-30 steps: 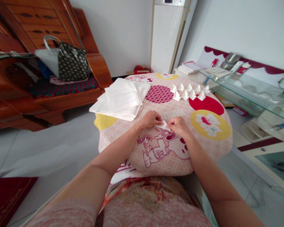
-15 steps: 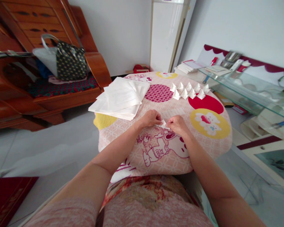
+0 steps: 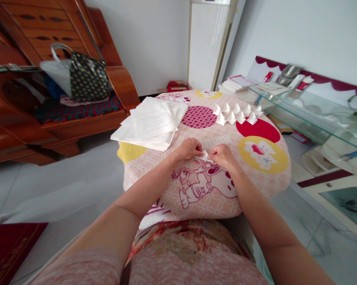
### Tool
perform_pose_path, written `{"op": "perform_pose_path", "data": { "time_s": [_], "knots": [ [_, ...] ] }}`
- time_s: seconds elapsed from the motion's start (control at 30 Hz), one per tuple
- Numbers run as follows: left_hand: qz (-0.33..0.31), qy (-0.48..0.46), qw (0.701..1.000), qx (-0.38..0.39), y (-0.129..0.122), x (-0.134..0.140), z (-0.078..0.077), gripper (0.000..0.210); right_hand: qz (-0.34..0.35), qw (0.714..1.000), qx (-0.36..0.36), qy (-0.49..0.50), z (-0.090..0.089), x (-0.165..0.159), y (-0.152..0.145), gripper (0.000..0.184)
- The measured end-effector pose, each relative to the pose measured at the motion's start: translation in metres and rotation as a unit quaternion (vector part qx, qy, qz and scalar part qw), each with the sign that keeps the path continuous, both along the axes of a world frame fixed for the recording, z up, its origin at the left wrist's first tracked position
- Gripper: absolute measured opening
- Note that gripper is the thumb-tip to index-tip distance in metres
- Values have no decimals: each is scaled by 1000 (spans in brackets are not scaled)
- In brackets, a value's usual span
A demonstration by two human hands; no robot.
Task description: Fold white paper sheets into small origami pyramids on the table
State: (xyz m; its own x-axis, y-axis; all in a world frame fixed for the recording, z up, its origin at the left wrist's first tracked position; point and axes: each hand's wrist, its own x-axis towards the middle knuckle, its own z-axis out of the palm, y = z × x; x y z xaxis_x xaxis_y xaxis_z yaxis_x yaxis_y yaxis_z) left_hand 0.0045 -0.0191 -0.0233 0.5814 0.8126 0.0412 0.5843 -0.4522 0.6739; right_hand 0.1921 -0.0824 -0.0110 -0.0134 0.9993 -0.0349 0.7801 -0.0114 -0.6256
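Between my two hands is a small folded piece of white paper (image 3: pixel 206 155), held low over the patterned tablecloth (image 3: pixel 166 198). My left hand (image 3: pixel 191 148) pinches its left end, fingers closed. On the other end, the fingers of my right hand (image 3: pixel 221 155) are closed too. Parts of the paper are hidden behind the fingertips. Beyond my right hand stand several folded white paper shapes (image 3: pixel 237 113) with pointed tops, grouped in two rows. A loose stack of white paper sheets (image 3: pixel 154 122) lies to the left, past my left hand.
A glass-topped shelf unit (image 3: pixel 315 114) runs along the right, with papers (image 3: pixel 236 83) and metal containers (image 3: pixel 291 71). At the left is a wooden sofa (image 3: pixel 77 134) carrying a dotted bag (image 3: pixel 88 75). A red mat (image 3: pixel 15 249) lies on the floor.
The view has shifted very slightly. Both hands keep the same grip on the folded paper, and the stack and paper shapes stay where they were.
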Motion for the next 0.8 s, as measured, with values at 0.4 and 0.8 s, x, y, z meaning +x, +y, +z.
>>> {"op": "perform_pose_path", "data": {
  "time_s": [0.4,0.8],
  "knots": [
    [13,46,999,17,-5,3,6,12,-64,998,-20,18,-3,-2,0,6],
    [22,51,998,9,-8,6,12,9,-16,999,-34,-3,6,-15,0,16]
  ]
}}
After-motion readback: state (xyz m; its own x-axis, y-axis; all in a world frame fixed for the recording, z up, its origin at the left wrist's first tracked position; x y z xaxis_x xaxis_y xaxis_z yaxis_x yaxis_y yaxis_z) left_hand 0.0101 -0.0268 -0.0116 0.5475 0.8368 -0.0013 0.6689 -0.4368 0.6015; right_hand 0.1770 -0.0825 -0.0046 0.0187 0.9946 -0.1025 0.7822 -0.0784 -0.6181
